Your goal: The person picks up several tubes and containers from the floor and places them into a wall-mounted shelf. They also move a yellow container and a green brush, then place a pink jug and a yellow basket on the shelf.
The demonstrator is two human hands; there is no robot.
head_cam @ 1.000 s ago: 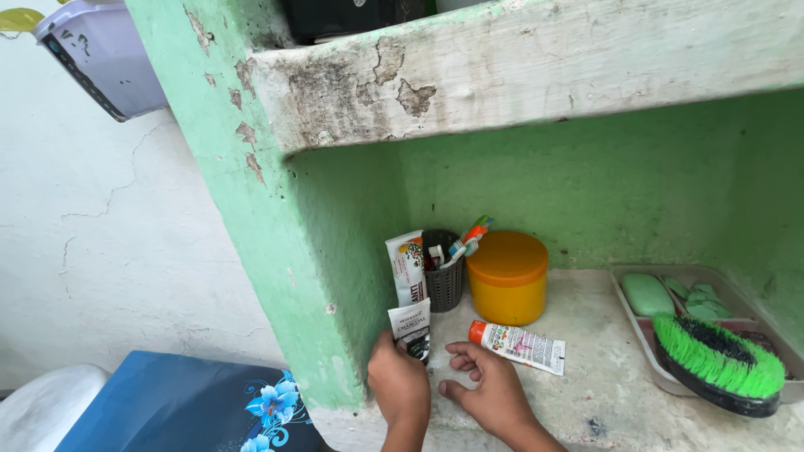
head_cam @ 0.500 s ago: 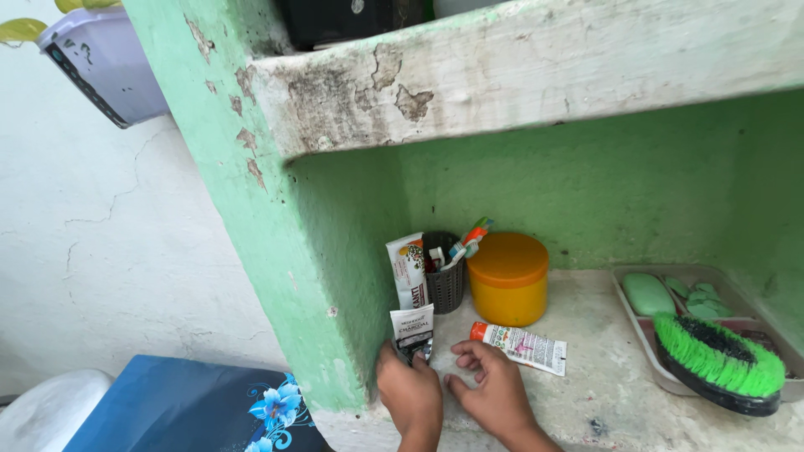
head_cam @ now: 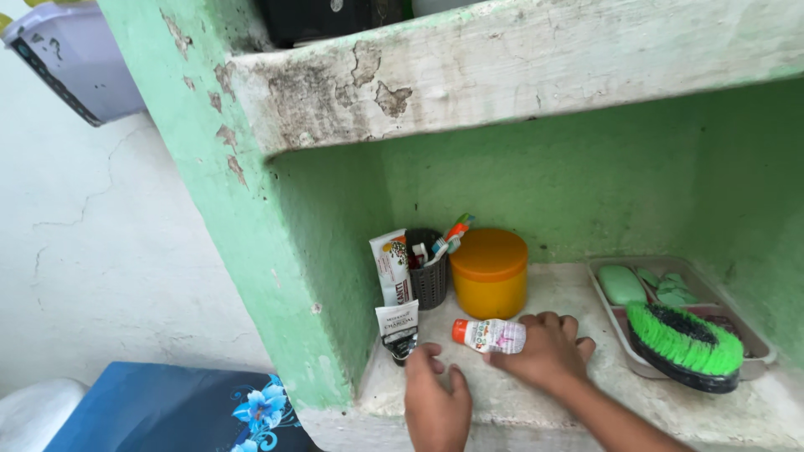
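Right hand: the right hand (head_cam: 544, 351) lies over a small white tube with an orange cap (head_cam: 490, 335), fingers curled on its right end, on the shelf (head_cam: 586, 393).
Left hand: the left hand (head_cam: 435, 402) rests at the shelf's near edge, fingers loosely spread, holding nothing, fingertips just beside a short dark-capped tube (head_cam: 398, 331).
Behind: a tall tube (head_cam: 392, 266) stands left of a dark cup of toothbrushes (head_cam: 429, 272); an orange tub (head_cam: 489, 272) beside it.
Far right: a tray (head_cam: 615, 322) with a green brush (head_cam: 682, 345) and green soap (head_cam: 621, 285).

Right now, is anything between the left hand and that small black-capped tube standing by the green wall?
Nothing visible. The left hand sits on the shelf just below the small tube, fingertips near its black cap. The right hand holds the orange-capped tube off to the side.
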